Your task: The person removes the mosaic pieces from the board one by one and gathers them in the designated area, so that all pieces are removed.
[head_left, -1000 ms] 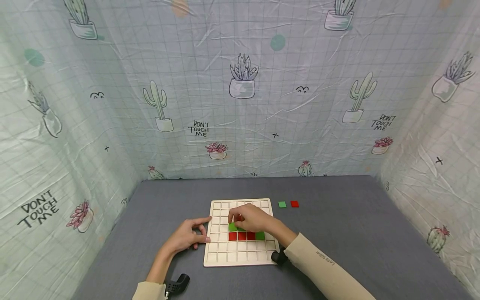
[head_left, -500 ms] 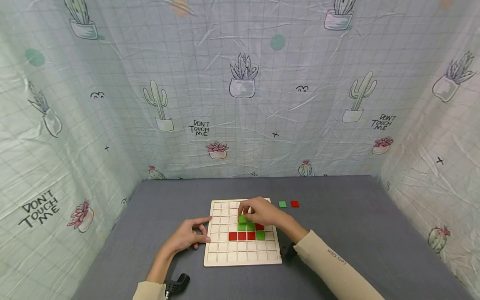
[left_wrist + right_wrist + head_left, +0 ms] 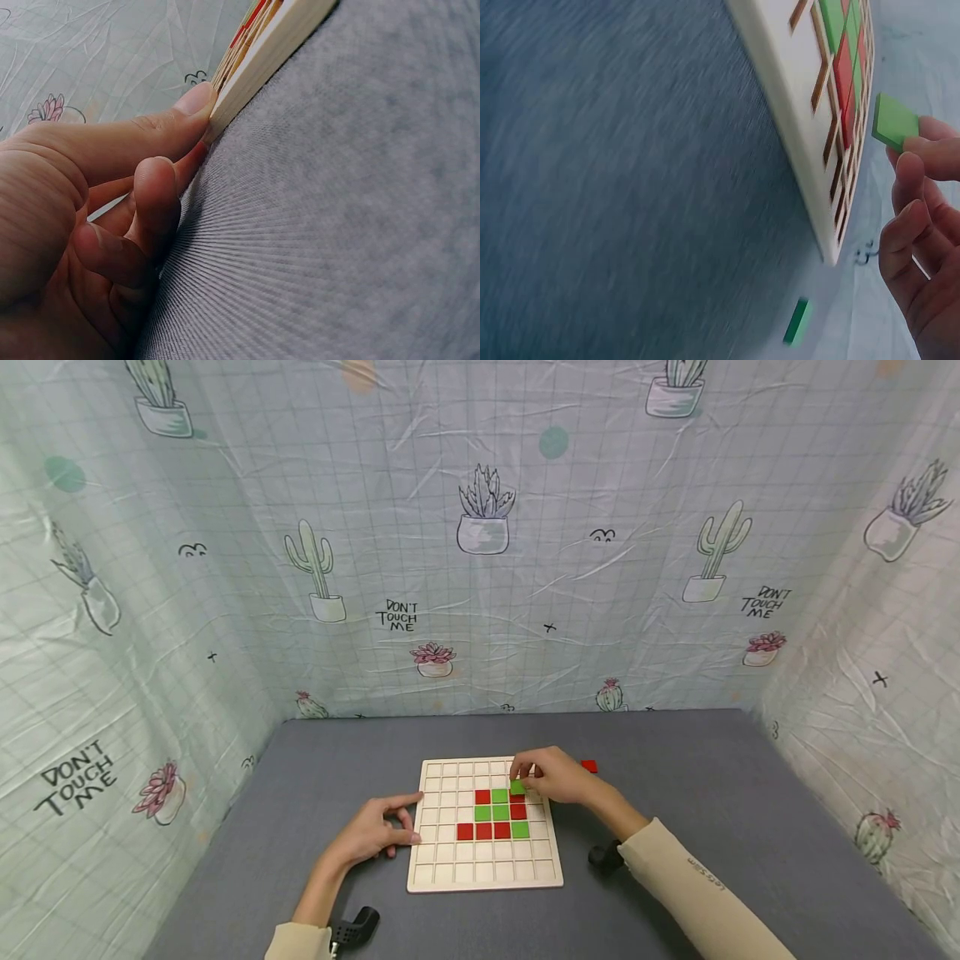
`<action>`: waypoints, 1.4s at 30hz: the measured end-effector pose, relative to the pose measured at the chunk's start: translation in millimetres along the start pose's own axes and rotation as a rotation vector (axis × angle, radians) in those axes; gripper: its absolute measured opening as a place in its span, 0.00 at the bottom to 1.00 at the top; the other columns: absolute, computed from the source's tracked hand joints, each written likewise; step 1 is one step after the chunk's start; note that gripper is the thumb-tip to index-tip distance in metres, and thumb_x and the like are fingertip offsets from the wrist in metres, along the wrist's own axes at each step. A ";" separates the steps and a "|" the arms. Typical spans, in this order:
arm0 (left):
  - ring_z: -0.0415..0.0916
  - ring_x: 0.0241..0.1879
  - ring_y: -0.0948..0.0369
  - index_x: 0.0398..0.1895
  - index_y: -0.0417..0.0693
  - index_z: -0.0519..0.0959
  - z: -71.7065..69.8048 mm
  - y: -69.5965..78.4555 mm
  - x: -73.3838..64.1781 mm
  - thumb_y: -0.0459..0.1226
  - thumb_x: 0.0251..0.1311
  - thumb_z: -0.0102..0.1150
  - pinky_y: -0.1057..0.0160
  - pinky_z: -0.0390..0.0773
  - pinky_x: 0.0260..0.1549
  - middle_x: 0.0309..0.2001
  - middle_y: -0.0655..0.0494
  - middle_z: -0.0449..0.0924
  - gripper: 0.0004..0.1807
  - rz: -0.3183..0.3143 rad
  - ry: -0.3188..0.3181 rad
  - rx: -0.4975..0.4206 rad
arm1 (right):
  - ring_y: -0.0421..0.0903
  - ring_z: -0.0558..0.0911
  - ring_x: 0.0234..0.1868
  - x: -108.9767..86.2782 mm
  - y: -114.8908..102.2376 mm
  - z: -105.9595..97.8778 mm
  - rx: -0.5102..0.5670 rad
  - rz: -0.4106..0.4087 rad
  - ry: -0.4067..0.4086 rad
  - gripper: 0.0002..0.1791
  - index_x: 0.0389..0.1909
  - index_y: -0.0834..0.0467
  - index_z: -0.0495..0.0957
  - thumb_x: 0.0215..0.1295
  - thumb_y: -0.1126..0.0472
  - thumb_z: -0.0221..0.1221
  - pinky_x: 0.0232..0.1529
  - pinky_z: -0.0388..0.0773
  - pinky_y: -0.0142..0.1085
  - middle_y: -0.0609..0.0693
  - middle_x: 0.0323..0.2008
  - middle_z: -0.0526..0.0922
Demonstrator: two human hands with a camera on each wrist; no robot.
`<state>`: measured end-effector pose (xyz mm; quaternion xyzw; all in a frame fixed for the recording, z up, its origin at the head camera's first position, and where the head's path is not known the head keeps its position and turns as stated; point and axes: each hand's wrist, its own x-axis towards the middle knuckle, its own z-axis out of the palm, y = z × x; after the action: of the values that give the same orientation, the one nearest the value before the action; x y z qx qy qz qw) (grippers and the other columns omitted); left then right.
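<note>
A pale wooden grid board (image 3: 442,877) lies flat, with red and green square tiles in several cells near its middle. Between thumb and fingertips, my right hand (image 3: 551,774) pinches a green tile (image 3: 895,121), held raised above the board's upper right part. A red tile (image 3: 517,799) shows partly below it in the head view. My left hand (image 3: 375,828) touches the board's left side, index finger stretched to a higher point, thumb lower down. In the left wrist view the thumb (image 3: 196,101) presses the board's edge (image 3: 262,64), while other fingers curl loosely beside it.
Off the board's right side lie a loose red tile (image 3: 588,767) and a loose green tile (image 3: 797,321), the latter hidden behind my right hand in the head view. The grey table (image 3: 675,760) meets a cactus-print cloth (image 3: 487,610) at the back and sides.
My right hand has lifted the green tile from the left end of the middle tile row and carried it up and right, baring that cell. My left hand has stayed in place.
</note>
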<state>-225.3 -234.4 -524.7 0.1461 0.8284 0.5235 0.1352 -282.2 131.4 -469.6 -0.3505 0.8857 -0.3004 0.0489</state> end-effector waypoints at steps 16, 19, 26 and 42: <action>0.70 0.15 0.62 0.74 0.40 0.71 0.3 3.3 0.1 0.33 0.55 0.76 0.63 0.75 0.15 0.33 0.48 0.81 0.41 -0.001 -0.005 -0.013 | 0.35 0.77 0.22 -27.2 41.9 -26.1 0.010 0.045 0.048 0.08 0.46 0.58 0.85 0.70 0.70 0.62 0.27 0.77 0.32 0.55 0.41 0.88; 0.70 0.16 0.62 0.74 0.39 0.70 0.3 4.1 0.0 0.33 0.55 0.76 0.63 0.75 0.16 0.33 0.47 0.81 0.41 -0.002 -0.007 -0.017 | 0.36 0.78 0.23 -32.1 47.5 -31.8 0.015 0.056 0.063 0.09 0.46 0.58 0.85 0.70 0.70 0.61 0.27 0.77 0.32 0.55 0.41 0.87; 0.70 0.15 0.62 0.74 0.39 0.70 0.3 4.0 -0.1 0.33 0.55 0.76 0.62 0.76 0.16 0.32 0.48 0.81 0.42 -0.001 -0.009 -0.027 | 0.41 0.82 0.27 -43.3 58.2 -45.5 0.025 0.081 0.073 0.10 0.46 0.59 0.85 0.69 0.72 0.61 0.29 0.79 0.32 0.57 0.42 0.87; 0.70 0.16 0.63 0.75 0.38 0.69 0.4 1.7 0.9 0.33 0.55 0.76 0.62 0.78 0.16 0.33 0.47 0.81 0.42 0.007 -0.015 -0.038 | 0.46 0.84 0.30 -69.4 96.6 -60.1 0.034 0.181 0.109 0.09 0.44 0.60 0.84 0.69 0.72 0.59 0.29 0.80 0.34 0.59 0.42 0.88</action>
<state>-225.8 -233.1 -523.3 0.1503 0.8168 0.5385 0.1425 -305.2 261.9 -484.0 -0.2512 0.9099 -0.3283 0.0334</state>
